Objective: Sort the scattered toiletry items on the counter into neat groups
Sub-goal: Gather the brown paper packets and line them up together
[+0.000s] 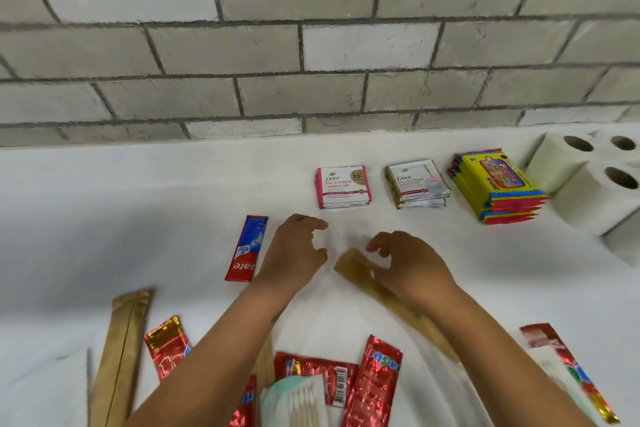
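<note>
1. The right hand (412, 267) lies on a long brown paper sleeve (377, 284) at the middle of the white counter (138, 201), thumb and fingers curled over its upper part; the sleeve's far end juts out past the thumb toward the left hand.
2. The left hand (298, 250) hovers just left of that end, fingers loosely curled and apart, holding nothing.
3. A red and blue toothpaste sachet (246, 248) lies just left of the left hand.
4. Behind the hands stand sorted stacks: pink Dove sachets (343, 186), gold Dove sachets (417, 186), yellow wipes packs (498, 185) and toilet rolls (588, 177) at the far right.
5. Near the front edge lie another brown sleeve (121, 357), red foil sachets (374, 381) and a packet of cotton buds (301, 402).
</note>
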